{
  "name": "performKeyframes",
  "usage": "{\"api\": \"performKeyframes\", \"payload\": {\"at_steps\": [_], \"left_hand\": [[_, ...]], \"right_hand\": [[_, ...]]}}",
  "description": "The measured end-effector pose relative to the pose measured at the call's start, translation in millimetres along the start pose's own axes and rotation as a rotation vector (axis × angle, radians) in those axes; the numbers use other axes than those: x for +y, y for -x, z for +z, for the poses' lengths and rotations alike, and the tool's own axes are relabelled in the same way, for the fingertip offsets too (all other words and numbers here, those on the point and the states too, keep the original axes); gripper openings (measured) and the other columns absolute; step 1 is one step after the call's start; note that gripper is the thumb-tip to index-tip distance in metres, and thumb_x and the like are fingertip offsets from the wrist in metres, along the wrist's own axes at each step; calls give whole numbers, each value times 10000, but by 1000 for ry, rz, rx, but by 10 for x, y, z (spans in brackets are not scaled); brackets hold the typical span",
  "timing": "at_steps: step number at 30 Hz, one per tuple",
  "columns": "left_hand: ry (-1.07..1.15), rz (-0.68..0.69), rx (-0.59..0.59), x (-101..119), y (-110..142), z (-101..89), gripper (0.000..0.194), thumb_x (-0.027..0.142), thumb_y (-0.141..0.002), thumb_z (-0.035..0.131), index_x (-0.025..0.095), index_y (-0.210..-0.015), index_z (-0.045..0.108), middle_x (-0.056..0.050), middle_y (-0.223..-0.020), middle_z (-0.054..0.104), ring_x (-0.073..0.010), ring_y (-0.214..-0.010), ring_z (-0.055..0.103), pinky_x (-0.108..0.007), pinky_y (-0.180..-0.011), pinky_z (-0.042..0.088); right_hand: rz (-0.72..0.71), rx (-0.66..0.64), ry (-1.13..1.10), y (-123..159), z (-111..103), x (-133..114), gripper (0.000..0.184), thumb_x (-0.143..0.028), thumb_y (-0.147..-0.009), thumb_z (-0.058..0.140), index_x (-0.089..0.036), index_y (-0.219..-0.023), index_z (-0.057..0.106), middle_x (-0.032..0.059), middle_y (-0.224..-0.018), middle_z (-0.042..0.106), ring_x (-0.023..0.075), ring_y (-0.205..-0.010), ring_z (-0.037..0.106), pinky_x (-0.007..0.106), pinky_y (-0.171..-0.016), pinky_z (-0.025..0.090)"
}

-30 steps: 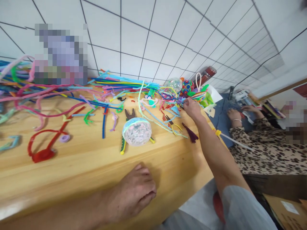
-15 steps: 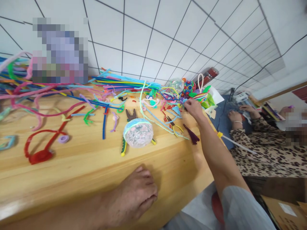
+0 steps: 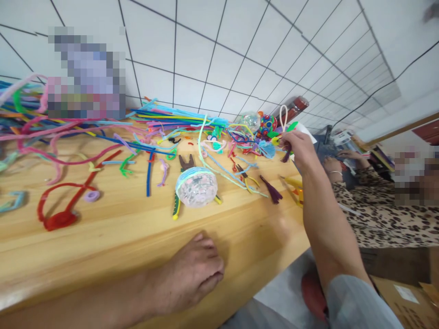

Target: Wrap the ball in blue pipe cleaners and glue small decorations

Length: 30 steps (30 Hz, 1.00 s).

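Observation:
My left hand (image 3: 192, 269) rests on the wooden table near its front, fingers curled in and nothing visible in them. Stretched out to the far right, my right hand (image 3: 297, 145) pinches with thumb and fingers. A dark purple tassel (image 3: 286, 154) hangs right under its fingertips; the upper end is hidden. Green leaf-shaped pieces (image 3: 292, 127) and a cream loop (image 3: 283, 117) are just beyond those fingers. Left of them lies a light blue tassel (image 3: 266, 149). A clear ball with blue and green pipe cleaner round its top (image 3: 196, 189) sits on green-and-yellow-handled pliers (image 3: 176, 205).
Pipe cleaners (image 3: 181, 119) are heaped along the tiled wall. Small yellow-handled pliers (image 3: 252, 183), another purple tassel (image 3: 272, 191) and a yellow object (image 3: 295, 189) lie near my right forearm. A red pipe-cleaner shape (image 3: 61, 219) is at left. A co-worker's hands (image 3: 332, 167) are at right.
My right hand has moved right, away from the light blue tassel, which now shows. A dark purple tassel appears under its fingers. My left hand stays in place.

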<state>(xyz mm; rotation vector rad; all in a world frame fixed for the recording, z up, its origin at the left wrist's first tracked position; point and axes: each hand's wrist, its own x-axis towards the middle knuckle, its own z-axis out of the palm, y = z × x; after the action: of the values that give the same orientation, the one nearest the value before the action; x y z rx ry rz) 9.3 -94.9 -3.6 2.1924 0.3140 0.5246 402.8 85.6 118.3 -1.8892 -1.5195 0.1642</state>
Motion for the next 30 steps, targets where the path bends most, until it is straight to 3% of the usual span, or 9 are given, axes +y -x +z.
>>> {"api": "performKeyframes", "payload": {"at_steps": [3, 8, 12, 15, 18, 21, 24, 27, 30], "left_hand": [[-17, 6, 3, 3, 8, -1, 209, 204, -1030, 495, 202, -831, 558, -15, -812, 657, -182, -866, 561, -365, -852, 337], [-26, 21, 30, -12, 11, 10, 224, 202, -1029, 510, 199, -812, 565, -13, -789, 660, -176, -866, 582, -356, -868, 365], [78, -32, 35, 28, 7, -38, 237, 258, -1051, 498, 200, -864, 632, -28, -824, 689, -177, -856, 615, -348, -886, 425], [366, -264, 26, 106, 7, -114, 272, 380, -1074, 486, 220, -1090, 705, -49, -1057, 762, -190, -999, 673, -336, -926, 487], [668, -419, 84, 151, -7, -168, 438, 550, -1077, 444, 237, -1269, 682, -61, -1254, 735, -211, -1147, 660, -370, -1022, 498], [806, -453, 176, 130, -46, -163, 532, 650, -1045, 448, 187, -1096, 704, -70, -1085, 734, -216, -1044, 650, -377, -965, 515], [917, -541, 243, 77, -87, -130, 513, 670, -945, 622, 163, -999, 675, -55, -985, 706, -194, -959, 636, -338, -894, 523], [951, -600, 225, 53, -100, -136, 536, 685, -890, 670, 161, -1005, 658, -42, -963, 690, -147, -795, 613, -271, -704, 511], [829, -650, 150, 105, -102, -252, 496, 665, -954, 569, 176, -1014, 632, -41, -969, 702, -113, -668, 570, -226, -556, 435]], "right_hand": [[116, -58, -280, 271, -178, -226, 304, -471, -808, 701, -238, -664, 569, 22, -627, 601, 168, -551, 555, 308, -516, 504], [146, -62, -400, 887, -404, -491, 402, -570, -755, 806, -251, -714, 565, -27, -549, 512, 141, -450, 470, 259, -376, 378], [161, -126, -533, 1532, -301, -632, 417, -580, -782, 822, -234, -712, 599, -9, -606, 616, 132, -464, 533, 250, -411, 434], [144, -260, -570, 2076, -65, -758, 339, -537, -874, 771, -235, -790, 641, -16, -622, 662, 132, -463, 562, 248, -440, 471], [-10, -363, -456, 2566, 205, -901, 187, -428, -957, 706, -248, -910, 689, -21, -690, 703, 150, -568, 647, 264, -539, 535], [-293, -424, -286, 2917, 447, -1003, 93, -325, -1025, 630, -273, -1023, 708, -15, -804, 751, 155, -670, 704, 275, -656, 574], [-506, -462, -202, 3106, 610, -1028, 195, -254, -1057, 557, -263, -1215, 673, 44, -981, 789, 207, -876, 760, 338, -819, 610], [-563, -436, -212, 3165, 632, -981, 259, -280, -1058, 570, -255, -1307, 638, 71, -1062, 789, 242, -1003, 759, 390, -897, 615], [-554, -346, -241, 3152, 506, -858, 251, -280, -1043, 613, -285, -1291, 652, 50, -1073, 790, 229, -945, 763, 388, -844, 623]]}}
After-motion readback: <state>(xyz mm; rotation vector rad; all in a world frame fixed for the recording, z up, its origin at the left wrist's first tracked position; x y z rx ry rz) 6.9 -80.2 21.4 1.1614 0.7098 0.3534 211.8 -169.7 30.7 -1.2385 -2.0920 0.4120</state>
